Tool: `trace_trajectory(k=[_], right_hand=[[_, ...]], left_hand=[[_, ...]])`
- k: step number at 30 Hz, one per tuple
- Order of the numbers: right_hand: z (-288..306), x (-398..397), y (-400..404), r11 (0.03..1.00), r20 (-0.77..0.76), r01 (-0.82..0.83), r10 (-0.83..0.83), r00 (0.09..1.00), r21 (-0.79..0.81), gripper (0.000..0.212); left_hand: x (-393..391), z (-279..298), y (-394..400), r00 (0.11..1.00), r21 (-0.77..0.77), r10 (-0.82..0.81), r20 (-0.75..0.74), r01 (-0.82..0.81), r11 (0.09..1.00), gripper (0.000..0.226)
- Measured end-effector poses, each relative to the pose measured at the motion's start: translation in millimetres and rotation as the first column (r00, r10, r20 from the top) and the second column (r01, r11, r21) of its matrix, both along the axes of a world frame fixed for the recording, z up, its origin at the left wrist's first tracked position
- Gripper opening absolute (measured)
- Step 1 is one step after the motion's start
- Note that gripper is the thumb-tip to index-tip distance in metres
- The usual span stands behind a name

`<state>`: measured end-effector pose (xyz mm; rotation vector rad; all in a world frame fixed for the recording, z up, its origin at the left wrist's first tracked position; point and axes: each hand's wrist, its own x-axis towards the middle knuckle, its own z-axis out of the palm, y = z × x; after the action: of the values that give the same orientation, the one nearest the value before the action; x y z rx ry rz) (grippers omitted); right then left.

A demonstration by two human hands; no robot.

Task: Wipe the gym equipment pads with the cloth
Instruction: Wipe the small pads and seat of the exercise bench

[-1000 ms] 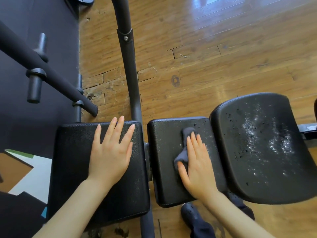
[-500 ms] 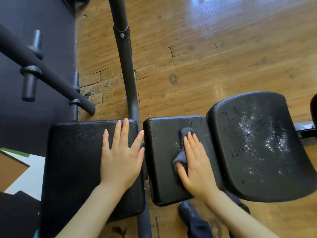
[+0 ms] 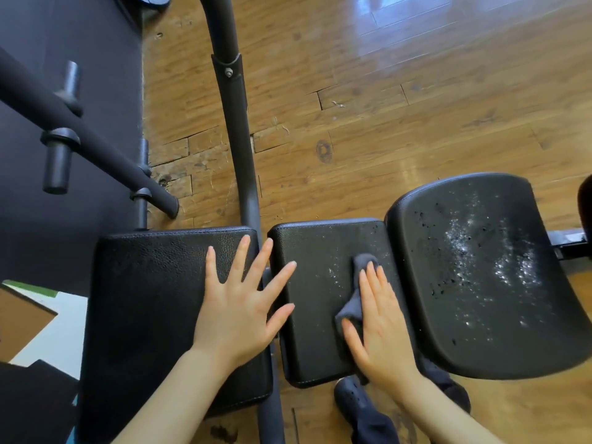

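My left hand (image 3: 237, 310) lies flat with spread fingers on the left pad (image 3: 150, 302), fingertips reaching the middle pad (image 3: 309, 302). On that middle pad, my right hand (image 3: 379, 318) presses the grey cloth (image 3: 352, 302) down with straight fingers. Right of it sits the speckled seat pad (image 3: 487, 277).

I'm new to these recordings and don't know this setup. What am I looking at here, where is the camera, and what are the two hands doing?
There is no robot: a person wears a camera on the head, looking down at their own arms. Below are three black pads of a gym machine standing on a wooden floor. The left hand lies flat with spread fingers on the left pad. The right hand presses a dark cloth flat onto the middle pad. The right pad is speckled with white and dark specks. A dark shoe shows below.
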<state>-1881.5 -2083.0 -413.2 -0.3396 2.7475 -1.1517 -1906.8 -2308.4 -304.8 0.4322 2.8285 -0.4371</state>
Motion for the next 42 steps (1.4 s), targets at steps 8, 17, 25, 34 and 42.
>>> trace_trajectory(k=[8,17,25,34,42], right_hand=[[-0.7,-53.9,-21.1,0.999,-0.036,0.028,-0.026,0.999,0.036,0.081],[0.3,5.8,1.7,0.996,-0.056,-0.087,0.085,0.995,-0.032,0.078],[0.6,-45.2,-19.8,0.999,-0.051,-0.034,0.034,0.998,0.000,0.074],[-0.7,-64.3,-24.8,0.999,-0.041,0.040,-0.041,0.998,-0.025,0.076],[3.3,2.0,-19.7,1.000,-0.022,0.025,-0.025,0.999,-0.006,0.072]], left_hand=[[-4.5,0.0,2.2,1.000,0.017,-0.015,0.027,0.015,1.000,0.066],[-1.4,-1.7,13.2,0.998,0.027,0.057,0.039,-0.058,0.998,0.066],[-2.0,-2.4,14.0,0.999,0.020,0.039,0.017,-0.039,0.999,0.066],[-1.8,-1.2,14.2,0.999,0.022,0.037,0.020,-0.038,0.999,0.066],[-1.8,-2.2,14.4,0.999,0.005,0.026,0.020,-0.026,1.000,0.065]])
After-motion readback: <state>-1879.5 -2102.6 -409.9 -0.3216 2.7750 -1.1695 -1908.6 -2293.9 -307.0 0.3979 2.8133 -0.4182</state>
